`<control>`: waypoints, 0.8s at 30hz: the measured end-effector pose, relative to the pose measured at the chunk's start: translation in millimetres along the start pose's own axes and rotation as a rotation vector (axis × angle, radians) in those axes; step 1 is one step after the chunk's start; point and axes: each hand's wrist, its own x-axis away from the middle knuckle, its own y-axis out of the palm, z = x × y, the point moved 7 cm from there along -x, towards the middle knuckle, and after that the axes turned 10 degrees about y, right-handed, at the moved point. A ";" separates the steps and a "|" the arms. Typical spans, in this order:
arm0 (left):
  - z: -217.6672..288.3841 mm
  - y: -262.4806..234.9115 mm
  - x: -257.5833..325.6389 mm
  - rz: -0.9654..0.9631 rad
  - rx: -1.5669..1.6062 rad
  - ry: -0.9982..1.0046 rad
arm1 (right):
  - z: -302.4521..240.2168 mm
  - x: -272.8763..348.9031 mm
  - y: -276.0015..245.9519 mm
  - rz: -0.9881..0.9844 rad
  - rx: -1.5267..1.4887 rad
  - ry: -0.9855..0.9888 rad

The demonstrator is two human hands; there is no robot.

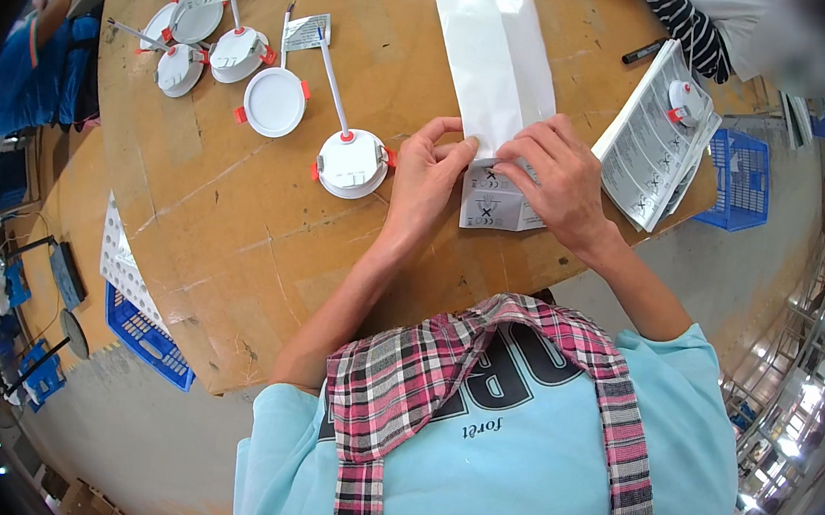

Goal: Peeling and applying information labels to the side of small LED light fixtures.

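A long paper leaflet (499, 60) lies before me, blank white and creased lengthwise over its far part. Its near end (498, 209) shows grey print and symbols. My left hand (429, 174) pinches the left edge where the white part meets the printed part. At the same line, my right hand (562, 178) is closed on the paper from the right, fingers bent over it. Just left of my left hand sits a round white downlight (350, 164) with red-tipped clips and an upright cable. A second downlight (275, 102) lies face up farther left.
Several more downlights (197, 14) cluster at the far left of the brown table (234, 229). A leaflet stack (645, 146) with a small downlight (687, 103) on it lies right, near a black marker (643, 52). Another person's striped sleeve (693, 31) reaches in. Blue baskets (739, 181) stand below.
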 end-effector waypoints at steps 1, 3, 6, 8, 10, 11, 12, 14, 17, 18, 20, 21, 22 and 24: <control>0.2 1.2 0.1 -0.001 -0.001 0.002 | -0.2 -0.5 -0.1 0.003 0.000 -0.001; 0.6 0.3 0.4 0.051 0.018 0.004 | -1.7 -0.6 1.9 -0.033 0.036 -0.007; -2.5 -2.0 0.7 0.056 0.000 0.017 | -2.6 -2.6 2.9 -0.070 0.051 -0.018; -0.8 -1.1 1.2 0.055 -0.017 0.017 | -2.0 -2.3 3.4 -0.092 0.051 -0.015; -0.6 -0.6 0.9 0.054 -0.032 0.017 | -1.8 -2.4 5.5 -0.115 0.052 -0.011; -0.8 -0.7 0.5 0.058 -0.028 0.028 | -2.1 -3.1 4.4 -0.075 0.036 -0.008; -1.2 -1.3 0.1 0.062 -0.023 0.038 | -2.1 -3.2 2.9 -0.036 0.019 -0.004; -4.7 -2.4 0.0 0.062 -0.018 0.031 | -2.2 -2.0 3.7 -0.045 0.022 -0.020; -4.6 -1.3 0.4 0.061 -0.041 0.039 | -3.1 -2.9 3.9 -0.086 0.038 -0.020; -3.5 -1.0 0.6 0.061 -0.072 0.056 | -2.3 -3.2 5.4 -0.118 0.050 -0.005; -4.1 -2.0 0.3 0.053 -0.094 0.058 | -0.9 -2.5 7.5 -0.134 0.059 -0.006; -4.3 -2.0 0.1 0.044 -0.116 0.062 | -0.4 -1.8 8.9 -0.150 0.068 -0.007; -4.4 -2.5 0.0 0.046 -0.116 0.061 | -1.1 -1.5 9.3 -0.152 0.067 -0.007; -3.6 -2.8 -0.3 0.046 -0.111 0.073 | -1.5 -1.0 9.5 -0.149 0.067 0.010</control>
